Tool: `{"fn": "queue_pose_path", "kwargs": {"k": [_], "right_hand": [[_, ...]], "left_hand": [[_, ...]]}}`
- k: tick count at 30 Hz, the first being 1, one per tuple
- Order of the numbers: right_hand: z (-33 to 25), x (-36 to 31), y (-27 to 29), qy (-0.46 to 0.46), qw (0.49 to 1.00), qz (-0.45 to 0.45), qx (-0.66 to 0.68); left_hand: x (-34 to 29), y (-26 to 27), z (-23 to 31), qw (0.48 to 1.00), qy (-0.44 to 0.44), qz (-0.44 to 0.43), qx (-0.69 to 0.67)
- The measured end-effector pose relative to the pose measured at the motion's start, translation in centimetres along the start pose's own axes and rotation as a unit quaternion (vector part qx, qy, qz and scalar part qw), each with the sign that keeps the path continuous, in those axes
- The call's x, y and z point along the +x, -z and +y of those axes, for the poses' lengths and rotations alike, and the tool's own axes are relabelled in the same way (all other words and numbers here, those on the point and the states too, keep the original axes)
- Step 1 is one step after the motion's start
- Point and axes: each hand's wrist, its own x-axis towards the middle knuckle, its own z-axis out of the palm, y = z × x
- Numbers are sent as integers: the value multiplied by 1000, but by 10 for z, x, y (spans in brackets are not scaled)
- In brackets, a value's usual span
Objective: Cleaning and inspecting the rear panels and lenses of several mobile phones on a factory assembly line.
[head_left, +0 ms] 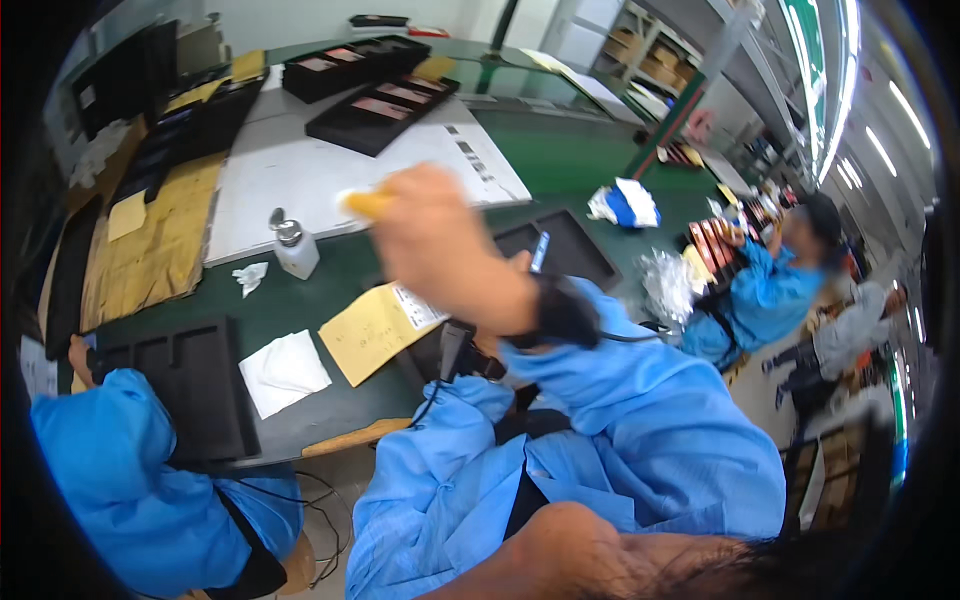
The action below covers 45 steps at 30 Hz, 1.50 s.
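Note:
My right hand (430, 245), blurred by motion, is raised over the front of the bench with its fingers closed. A short yellow thing with a whitish end (366, 204) sticks out from its fingers; its kind is too smeared to tell. Below my right wrist, my left hand (488, 346) is mostly hidden, and its grip does not show. Beside it is a black device with a cable (455, 350). A blue-and-white strip (540, 252) stands up past my right forearm, with a fingertip by it. A yellow paper envelope (365, 335) with a white label lies left of my hands.
A pump bottle (296, 250), a white tissue (284, 373) and a black tray (585, 250) stand about the green bench. Black trays with pinkish pieces (385, 108) lie on a white board (260, 190) farther back. Co-workers sit left (130, 480) and right (780, 290).

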Motion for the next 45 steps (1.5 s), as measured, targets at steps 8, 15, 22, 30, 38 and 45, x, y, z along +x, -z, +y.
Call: {"fn": "queue_pose_path", "kwargs": {"k": [8, 15, 22, 30, 38, 45], "right_hand": [[99, -154, 128, -228, 972, 18, -59], [88, -164, 111, -105, 979, -44, -168], [95, -176, 111, -102, 982, -32, -156], [108, -180, 110, -85, 987, 14, -135], [92, -191, 114, -43, 994, -7, -96], [104, -188, 110, -15, 996, 16, -87]], "left_hand": [[54, 34, 66, 996, 29, -78, 17], [47, 36, 64, 991, 14, -128, 39], [46, 33, 64, 988, -22, -145, 46], [45, 38, 70, 984, -32, -165, 62], [45, 37, 69, 983, -52, -169, 54], [46, 36, 68, 984, -39, -160, 60]]}}
